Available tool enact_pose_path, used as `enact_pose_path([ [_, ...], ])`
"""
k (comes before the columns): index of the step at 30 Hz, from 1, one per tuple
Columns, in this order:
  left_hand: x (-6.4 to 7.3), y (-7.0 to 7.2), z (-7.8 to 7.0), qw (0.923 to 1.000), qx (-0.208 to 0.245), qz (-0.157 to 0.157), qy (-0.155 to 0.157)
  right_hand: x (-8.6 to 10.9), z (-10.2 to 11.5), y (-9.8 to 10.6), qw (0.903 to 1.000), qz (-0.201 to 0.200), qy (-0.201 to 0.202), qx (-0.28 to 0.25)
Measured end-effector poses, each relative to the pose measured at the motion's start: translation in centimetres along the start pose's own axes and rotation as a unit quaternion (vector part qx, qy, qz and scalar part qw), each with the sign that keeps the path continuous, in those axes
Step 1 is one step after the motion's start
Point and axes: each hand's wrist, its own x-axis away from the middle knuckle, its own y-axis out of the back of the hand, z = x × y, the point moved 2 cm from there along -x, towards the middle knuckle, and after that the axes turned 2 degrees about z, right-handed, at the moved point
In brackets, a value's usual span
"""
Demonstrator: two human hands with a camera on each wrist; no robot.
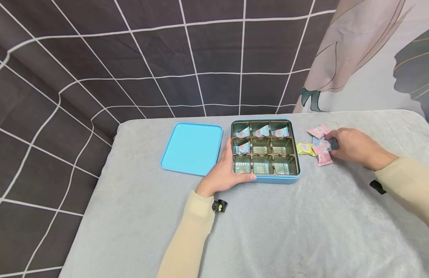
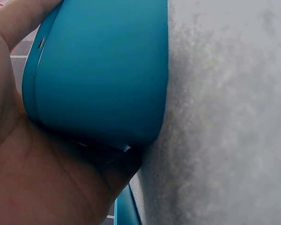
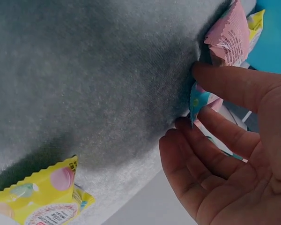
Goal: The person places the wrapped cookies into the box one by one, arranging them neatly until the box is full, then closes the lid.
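Observation:
My left hand (image 1: 219,175) holds a light-blue tin (image 1: 280,180) by its near left corner, the thumb along the front wall and the fingers along the left side. Inside is a gold divided tray (image 1: 261,156); blue wrapped sweets (image 1: 243,148) sit across its back row and in the middle row's left compartment. Right of the tin, my right hand (image 1: 350,146) is at a small heap of sweets. Its thumb and forefinger pinch a blue wrapped sweet (image 3: 199,99). Pink sweets (image 1: 323,155) and a yellow sweet (image 1: 305,149) lie against it.
The tin's blue lid (image 1: 191,148) lies flat, left of the tin, on the grey cloth-covered table (image 1: 270,231). Another yellow sweet (image 3: 47,194) shows in the right wrist view. A dark checked curtain (image 1: 214,50) hangs behind the table.

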Motion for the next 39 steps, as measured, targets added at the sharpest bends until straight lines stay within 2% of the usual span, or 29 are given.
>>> enact_pose_path([
  [11,-0.1,-0.1,0.1,1.0,-0.004,0.002,0.001,0.1,-0.1,-0.2,0.9997,-0.009,-0.023,0.007],
  [26,-0.2,-0.1,0.3,1.0,0.0,0.0,-0.004,0.4,-0.6,0.3,0.9993,0.003,-0.037,-0.002],
  [39,-0.2,-0.1,0.2,0.9999,0.001,0.007,0.008,0.8,-1.1,0.9,0.9994,0.0,-0.034,0.006],
])
